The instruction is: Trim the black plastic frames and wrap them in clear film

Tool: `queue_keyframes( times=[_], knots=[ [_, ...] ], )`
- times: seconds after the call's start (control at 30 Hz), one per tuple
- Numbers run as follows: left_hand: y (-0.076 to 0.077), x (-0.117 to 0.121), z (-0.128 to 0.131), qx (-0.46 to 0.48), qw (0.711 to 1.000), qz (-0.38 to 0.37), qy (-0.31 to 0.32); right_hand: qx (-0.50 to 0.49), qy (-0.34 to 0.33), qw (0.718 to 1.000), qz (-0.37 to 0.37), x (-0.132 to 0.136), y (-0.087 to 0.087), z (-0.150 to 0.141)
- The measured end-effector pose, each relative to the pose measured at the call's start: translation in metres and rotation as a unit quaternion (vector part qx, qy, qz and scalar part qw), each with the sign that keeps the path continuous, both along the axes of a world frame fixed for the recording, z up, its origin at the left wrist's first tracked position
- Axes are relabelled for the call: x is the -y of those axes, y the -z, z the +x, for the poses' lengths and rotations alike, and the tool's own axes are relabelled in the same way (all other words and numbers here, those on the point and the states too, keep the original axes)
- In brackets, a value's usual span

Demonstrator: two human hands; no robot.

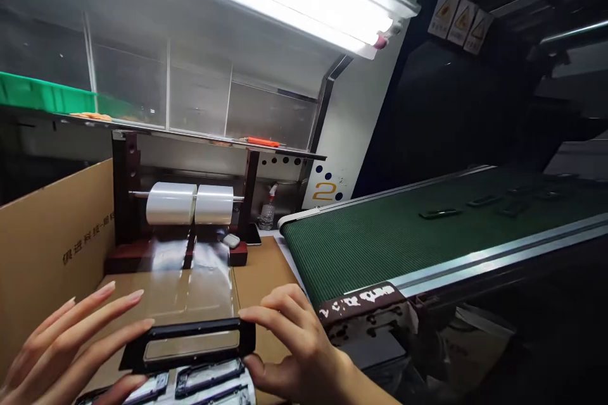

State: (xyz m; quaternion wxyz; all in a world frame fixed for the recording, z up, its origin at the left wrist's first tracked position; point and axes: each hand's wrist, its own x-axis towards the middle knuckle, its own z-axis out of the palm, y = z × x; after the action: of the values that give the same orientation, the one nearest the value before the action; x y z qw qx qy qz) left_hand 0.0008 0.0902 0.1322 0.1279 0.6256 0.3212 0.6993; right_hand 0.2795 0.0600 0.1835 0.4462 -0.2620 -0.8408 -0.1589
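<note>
Black, flat frame [190, 330], held near left over the desk [259, 269]: right hand [292, 335] grip pinches its right end, left hand [71, 345] grip spreads, index at the left corner; looks light, stiff, scratch-prone, best taken by its end borders.

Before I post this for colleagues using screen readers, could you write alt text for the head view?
A person's right hand grips a black windowed frame, the left hand at its other end. Behind are two film rolls; at right, a green conveyor belt carries dark pieces.
</note>
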Motion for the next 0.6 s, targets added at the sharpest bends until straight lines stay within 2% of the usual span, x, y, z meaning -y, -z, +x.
queue_keyframes(
  times=[0.07, 0.17, 0.27, 0.4, 0.53, 0.6],
  knots=[
    [0.007, 0.011, 0.014, 0.031, 0.999, -0.031, 0.012, -0.002, -0.018, 0.998, -0.059, 0.008, 0.008, 0.000],
    [0.003, 0.018, 0.030, 0.068, 0.994, -0.072, 0.038, -0.006, -0.037, 0.991, -0.125, 0.013, 0.010, -0.001],
    [0.000, 0.018, 0.035, 0.101, 0.987, -0.105, 0.062, -0.006, -0.043, 0.991, -0.127, 0.014, 0.012, -0.003],
    [0.007, 0.016, 0.033, 0.144, 0.974, -0.144, 0.096, -0.005, -0.044, 0.992, -0.116, 0.012, 0.017, -0.004],
    [0.029, 0.017, 0.021, 0.185, 0.957, -0.184, 0.125, -0.017, -0.049, 0.990, -0.127, 0.011, 0.017, 0.000],
    [0.050, 0.020, 0.014, 0.203, 0.948, -0.202, 0.139, -0.060, -0.066, 0.976, -0.199, 0.010, 0.022, -0.001]
  ],
)
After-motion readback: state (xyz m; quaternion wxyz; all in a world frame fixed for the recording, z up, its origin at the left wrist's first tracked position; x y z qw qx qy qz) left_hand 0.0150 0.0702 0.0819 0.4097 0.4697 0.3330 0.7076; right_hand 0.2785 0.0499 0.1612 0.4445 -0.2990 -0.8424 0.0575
